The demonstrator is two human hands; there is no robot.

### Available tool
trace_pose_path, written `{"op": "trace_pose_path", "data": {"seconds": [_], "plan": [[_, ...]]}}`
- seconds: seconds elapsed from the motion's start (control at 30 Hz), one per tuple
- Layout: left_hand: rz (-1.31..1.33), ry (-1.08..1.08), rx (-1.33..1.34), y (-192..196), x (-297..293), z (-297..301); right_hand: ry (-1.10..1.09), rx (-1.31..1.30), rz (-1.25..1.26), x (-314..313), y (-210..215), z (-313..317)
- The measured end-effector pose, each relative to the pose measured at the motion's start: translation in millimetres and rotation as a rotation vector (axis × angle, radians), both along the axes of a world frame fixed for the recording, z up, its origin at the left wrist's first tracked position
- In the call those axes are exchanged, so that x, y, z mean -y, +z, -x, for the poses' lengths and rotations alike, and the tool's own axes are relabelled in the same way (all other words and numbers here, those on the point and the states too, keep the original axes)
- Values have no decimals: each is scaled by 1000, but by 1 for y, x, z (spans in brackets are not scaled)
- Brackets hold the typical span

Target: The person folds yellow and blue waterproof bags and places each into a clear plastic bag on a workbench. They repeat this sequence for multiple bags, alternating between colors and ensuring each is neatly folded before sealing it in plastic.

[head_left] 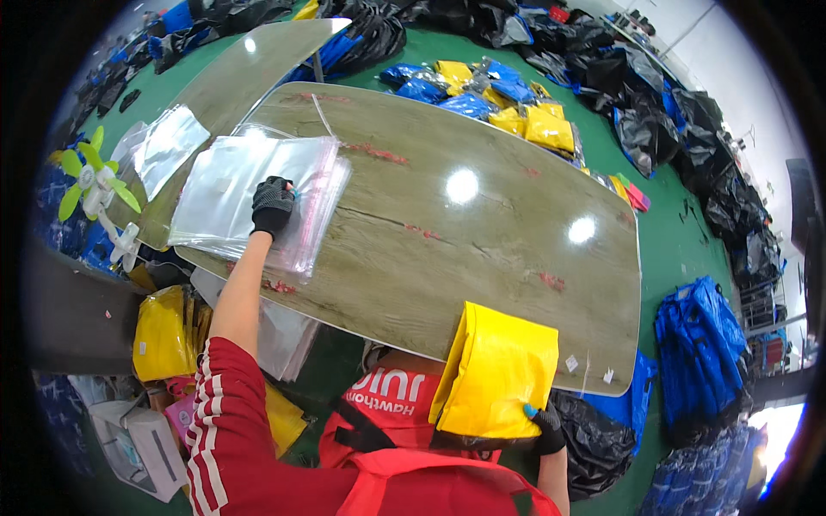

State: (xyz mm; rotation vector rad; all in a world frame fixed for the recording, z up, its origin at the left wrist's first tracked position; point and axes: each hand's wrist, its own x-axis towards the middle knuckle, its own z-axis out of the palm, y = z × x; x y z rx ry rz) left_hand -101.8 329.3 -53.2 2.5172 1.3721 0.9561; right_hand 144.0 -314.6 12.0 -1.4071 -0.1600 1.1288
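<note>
left hand: the black-gloved left hand [273, 205] lies flat on the stack of clear, glossy plastic zip bags [249, 199] at the far left of the table, fingers pressed on the top bag; i cannot tell if any bag is pinched.
right hand: the black-gloved right hand [545, 427] is clamped on the lower edge of the folded yellow fabric bag [499, 371], holding it against the near table edge by the body.
hands: well apart, one at each end of the reach.
progress: judged from how things lie, the yellow piece is folded and ready but not yet inside a clear bag; no bag is drawn off the stack.
done pile: yellow and blue packed bundles [490, 99] lie on the green floor beyond the table, in shiny wrap.
left to do: blue fabric heap [699, 331] at right and a yellow bundle [162, 335] below left look unpacked.
surfaces: oval wood-grain table [482, 258], smooth and reflective with red smears; black crinkled sacks [688, 138] ring the floor.
other: green-bladed small fan [93, 176] at left.
</note>
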Motion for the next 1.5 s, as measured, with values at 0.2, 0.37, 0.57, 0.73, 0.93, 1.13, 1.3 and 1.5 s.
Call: {"op": "trace_pose_path", "data": {"seconds": [0.2, 0.37, 0.57, 0.73, 0.93, 1.13, 1.3, 1.5], "plan": [[44, -28, -127, -7, -29, 3, 10, -86, -42, -6, 7, -1], [101, -206, -1, 12, 41, -44, -61, -28, 51, -8, 22, 2], [302, -846, 71, 23, 255, -115, 16, 105, 30, 9, 47, -33], [577, -859, 311, 45, 301, -114, 196, 79, 225, -8, 70, -47], [476, -1166, -2, 91, 291, -88, 385, 98, 100, -69, 44, 38], [375, -1188, 93, 105, 301, -72, -19, 724, 53, -101, 8, -13], [204, -1150, -58, 109, 312, -72, 381, 418, 89, -154, 1, -70], [252, -1021, -51, 103, 328, -56, 127, 374, -33, -117, 13, -42]]}}
